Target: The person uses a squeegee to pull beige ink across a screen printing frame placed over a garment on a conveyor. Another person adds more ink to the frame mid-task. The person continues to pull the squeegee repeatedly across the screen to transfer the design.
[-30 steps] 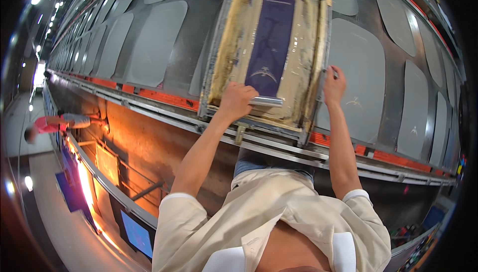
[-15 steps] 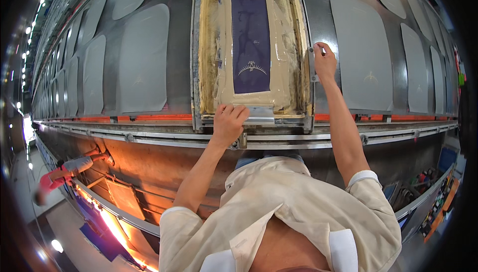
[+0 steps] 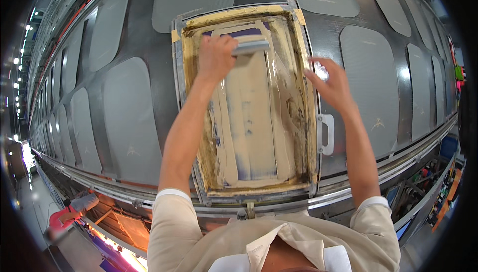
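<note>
My left hand (image 3: pixel 217 59) is closed round one end of a squeegee (image 3: pixel 251 47), a metal-edged bar lying across the far part of a screen-printing frame (image 3: pixel 315 172). Beige ink (image 3: pixel 249 107) coats much of the mesh, with a dark purple patch (image 3: pixel 246 32) showing beyond the squeegee and dark smears at the near end. My right hand (image 3: pixel 331 82) hovers at the frame's right rail with thumb and fingers apart, holding nothing. Below that hand, a white handle (image 3: pixel 326 133) juts from the rail.
Grey rounded panels (image 3: pixel 130 107) lie in rows on the dark table to both sides of the frame. A metal rail (image 3: pixel 348 187) runs along the near edge. At lower left, another person (image 3: pixel 69 214) stands near a glowing orange area. Shelves of containers (image 3: pixel 423 182) are at lower right.
My left hand has pushed the squeegee from the near end to the far end, spreading beige ink over the purple area. My right hand has opened beside the rail; its white handle now shows.
</note>
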`<state>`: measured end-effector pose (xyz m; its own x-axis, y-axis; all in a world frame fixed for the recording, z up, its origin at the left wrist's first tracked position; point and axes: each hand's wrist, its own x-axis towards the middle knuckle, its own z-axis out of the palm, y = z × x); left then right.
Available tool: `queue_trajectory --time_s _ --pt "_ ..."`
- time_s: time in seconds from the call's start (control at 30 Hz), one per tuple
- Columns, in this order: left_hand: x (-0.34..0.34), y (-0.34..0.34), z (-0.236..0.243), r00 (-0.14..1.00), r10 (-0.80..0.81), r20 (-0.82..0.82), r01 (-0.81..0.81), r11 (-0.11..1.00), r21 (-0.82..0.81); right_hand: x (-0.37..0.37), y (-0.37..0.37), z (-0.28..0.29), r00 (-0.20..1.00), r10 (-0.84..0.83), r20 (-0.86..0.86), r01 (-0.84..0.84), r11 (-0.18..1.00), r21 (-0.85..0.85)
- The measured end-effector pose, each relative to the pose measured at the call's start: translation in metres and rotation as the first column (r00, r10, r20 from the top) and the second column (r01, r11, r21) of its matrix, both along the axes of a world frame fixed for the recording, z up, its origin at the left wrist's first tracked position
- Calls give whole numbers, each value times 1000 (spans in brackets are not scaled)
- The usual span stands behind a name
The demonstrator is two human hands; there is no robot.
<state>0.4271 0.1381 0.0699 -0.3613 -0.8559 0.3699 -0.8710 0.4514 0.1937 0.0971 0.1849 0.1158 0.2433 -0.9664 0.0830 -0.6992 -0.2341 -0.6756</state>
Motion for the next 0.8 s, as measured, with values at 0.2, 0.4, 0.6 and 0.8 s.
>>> queue_trajectory --time_s 0.2,0.4,0.6,0.8 --pt "-3 -69 44 998 57 -35 -38 918 394 82 -145 8 917 347 -199 -375 918 -128" --pt "16 -119 28 990 139 -22 -97 786 611 134 -199 -11 855 416 -309 -352 904 243" --pt "5 -91 33 998 51 20 -54 845 533 123 -177 -30 858 388 -337 -378 921 96" --pt "-11 34 32 996 52 66 -77 881 466 106 -52 -30 862 393 -320 -401 915 41"
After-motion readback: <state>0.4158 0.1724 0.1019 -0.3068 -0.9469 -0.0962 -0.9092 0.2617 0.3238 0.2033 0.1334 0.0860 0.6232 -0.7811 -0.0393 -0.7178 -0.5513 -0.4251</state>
